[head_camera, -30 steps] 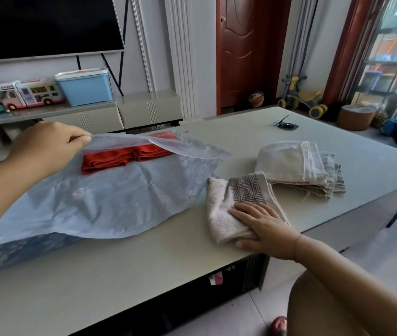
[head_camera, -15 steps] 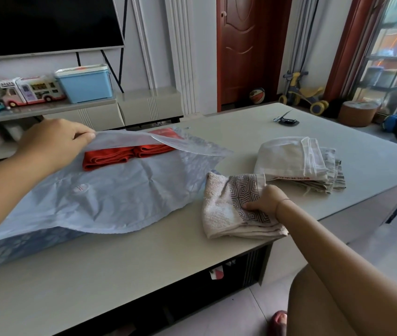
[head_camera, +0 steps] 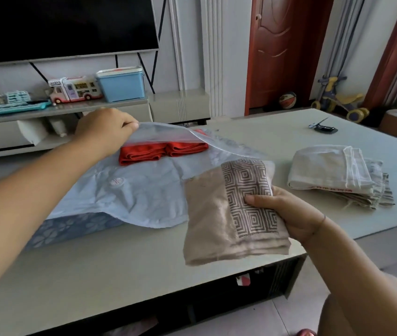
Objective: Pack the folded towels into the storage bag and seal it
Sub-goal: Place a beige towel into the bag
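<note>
A folded beige towel (head_camera: pixel 231 212), soft terry with a woven band of brown nested squares, is held above the near edge of the pale table (head_camera: pixel 120 267), clamped in the right hand (head_camera: pixel 289 214) with the thumb pressed on the patterned band. Half a second earlier the same towel lay flat on the tabletop under that hand; it is now lifted clear and its far end overlaps the mouth of the storage bag (head_camera: pixel 139 190). The bag, a thin, crinkled, pale blue translucent plastic sheet with a small round valve on top, lies across the left half of the table, draped over a blue flower-printed block. The left hand (head_camera: pixel 105 132) pinches the bag's clear upper flap between closed fingers and holds it raised, as before. One red towel (head_camera: pixel 161 152), folded into a rolled slab, sits inside at the far end of the opening. To the right, well apart, a stack of folded pale cloths (head_camera: pixel 338 175) rests on the table; its exact count cannot be told. Farther right, near the far edge, lies a pair of scissors (head_camera: pixel 322 126).
</note>
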The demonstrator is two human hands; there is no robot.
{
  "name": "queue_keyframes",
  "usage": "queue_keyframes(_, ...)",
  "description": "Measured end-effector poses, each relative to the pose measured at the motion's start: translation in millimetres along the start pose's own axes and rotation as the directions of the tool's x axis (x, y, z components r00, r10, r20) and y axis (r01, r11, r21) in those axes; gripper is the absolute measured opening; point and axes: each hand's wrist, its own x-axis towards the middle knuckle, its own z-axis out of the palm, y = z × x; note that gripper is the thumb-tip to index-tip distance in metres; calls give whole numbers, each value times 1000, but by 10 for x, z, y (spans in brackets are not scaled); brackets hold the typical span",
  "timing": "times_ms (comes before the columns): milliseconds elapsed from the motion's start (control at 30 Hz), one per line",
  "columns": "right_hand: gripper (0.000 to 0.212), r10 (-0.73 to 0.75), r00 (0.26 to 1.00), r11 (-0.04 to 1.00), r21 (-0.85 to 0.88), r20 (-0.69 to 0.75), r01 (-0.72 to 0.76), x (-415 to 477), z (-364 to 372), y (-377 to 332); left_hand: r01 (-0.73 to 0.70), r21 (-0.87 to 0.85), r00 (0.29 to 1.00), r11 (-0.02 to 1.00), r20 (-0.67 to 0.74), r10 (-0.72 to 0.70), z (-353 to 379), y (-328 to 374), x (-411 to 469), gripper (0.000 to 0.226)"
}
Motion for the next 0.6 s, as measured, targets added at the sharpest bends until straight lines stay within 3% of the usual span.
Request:
queue_keyframes(133,15,53,998,998,-22,13,-53,814,434,-24,-15,-5,1000,1000,6,15,-65,-22,-25,30)
queue_keyframes(200,10,96,995,994,-60,12,-96,1278,559,5,-37,4,999,999,17,37,-96,-56,-30,33)
queue_keyframes(267,17,126,988,957,-251,-88,-144,1700,639,84,-50,12,998,999,25,49,-133,-73,-37,32)
queue_keyframes(300,36,108,978,884,-432,-181,-177,1879,654,140,-59,15,998,998,28,58,-147,-81,-38,27)
queue_keyframes(367,80,-2,946,546,-793,-324,-270,2104,700,275,-76,13,997,997,32,76,-161,-114,-21,22)
queue_keyframes(400,92,-42,942,410,-865,-334,-289,2169,729,359,-84,6,996,996,34,84,-169,-136,-9,25)
queue_keyframes(467,100,-26,959,285,-921,-283,-264,2206,808,529,-97,-7,995,995,34,97,-180,-194,33,31)
queue_keyframes(600,89,53,990,61,-989,-132,-135,2336,934,807,-145,-16,989,989,13,145,-225,-277,125,29)
